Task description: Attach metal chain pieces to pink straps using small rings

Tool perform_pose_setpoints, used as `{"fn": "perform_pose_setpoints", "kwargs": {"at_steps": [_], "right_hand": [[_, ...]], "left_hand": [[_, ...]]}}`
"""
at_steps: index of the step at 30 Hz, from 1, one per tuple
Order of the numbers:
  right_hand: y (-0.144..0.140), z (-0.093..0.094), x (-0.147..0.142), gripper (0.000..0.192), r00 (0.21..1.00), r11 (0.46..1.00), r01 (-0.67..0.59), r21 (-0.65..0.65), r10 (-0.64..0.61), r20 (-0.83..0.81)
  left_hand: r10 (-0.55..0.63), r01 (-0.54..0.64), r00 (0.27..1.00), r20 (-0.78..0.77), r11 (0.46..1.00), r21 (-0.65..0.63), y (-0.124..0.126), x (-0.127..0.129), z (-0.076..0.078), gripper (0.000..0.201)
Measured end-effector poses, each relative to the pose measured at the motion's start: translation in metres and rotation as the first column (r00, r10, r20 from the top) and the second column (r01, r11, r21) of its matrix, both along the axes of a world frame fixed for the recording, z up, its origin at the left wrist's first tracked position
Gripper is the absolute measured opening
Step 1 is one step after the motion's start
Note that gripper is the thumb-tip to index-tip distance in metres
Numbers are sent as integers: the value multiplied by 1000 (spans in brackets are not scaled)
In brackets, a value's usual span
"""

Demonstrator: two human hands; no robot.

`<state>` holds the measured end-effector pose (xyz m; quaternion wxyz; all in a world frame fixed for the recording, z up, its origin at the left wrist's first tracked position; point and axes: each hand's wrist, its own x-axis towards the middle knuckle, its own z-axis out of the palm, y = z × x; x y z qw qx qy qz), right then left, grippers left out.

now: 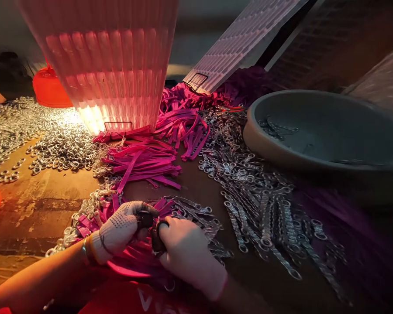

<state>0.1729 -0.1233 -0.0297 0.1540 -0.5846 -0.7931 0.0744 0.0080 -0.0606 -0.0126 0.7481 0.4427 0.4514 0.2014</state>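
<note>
Cluttered workbench (36, 205): both gloved hands, left (122, 229) and right (186, 253), grip clamped on dark clip (150, 226) between them.

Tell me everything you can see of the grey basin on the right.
The grey basin is wide, shallow and round, with a thick smooth rim, plastic by the look of it. It sits upright at the table's right rear, its far right side cut off by the picture edge. It is nearly empty: a few short metal chains lie inside near the left wall. More chains lie heaped against its front left rim. Neither hand touches it.
</note>
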Motion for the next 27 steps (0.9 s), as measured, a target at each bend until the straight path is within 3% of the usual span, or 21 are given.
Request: {"fn": "perform_pose_setpoints", "kwargs": {"at_steps": [2, 4, 6, 7, 9, 12, 14, 17, 20, 23, 27], "right_hand": [[2, -7, 5, 11, 990, 999, 46, -16, -48, -132], [4, -12, 10, 13, 964, 991, 134, -19, -135, -231], [5, -16, 14, 14, 940, 974, 226, 23, -212, -269], [5, -18, 15, 15, 931, 964, 262, 46, -240, -275], [4, -22, 14, 16, 925, 957, 286, 60, -259, -280], [3, -29, 11, 17, 925, 961, 270, 60, -242, -295], [4, -34, 9, 18, 925, 960, 270, 79, -235, -300], [9, -38, 7, 19, 931, 957, 278, 88, -245, -271], [13, -39, 7, 20, 941, 962, 266, 64, -244, -235], [14, -40, 6, 21, 945, 967, 254, 25, -243, -218], [12, -38, 7, 22, 942, 964, 261, -41, -264, -208]], "left_hand": [[-28, 28, 999, -19, 999, 30, 12, 6, 6, 23], [-159, 164, 986, -48, 980, 112, 36, 16, 11, 25], [-310, 334, 941, -135, 914, 228, 75, 27, 13, 23], [-305, 355, 931, -198, 883, 306, 98, 31, 13, 22], [-118, 378, 866, -486, 791, 481, 146, 39, 13, 20], [27, 419, 770, -638, 732, 536, 205, 45, 12, 15], [97, 456, 698, -710, 704, 544, 227, 48, 8, 14], [179, 521, 577, -797, 671, 527, 237, 56, -6, 23], [207, 559, 508, -836, 659, 503, 235, 70, -19, 30], [230, 556, 507, -831, 650, 519, 232, 80, -24, 29], [221, 512, 594, -773, 637, 576, 222, 76, -12, 22]]}}
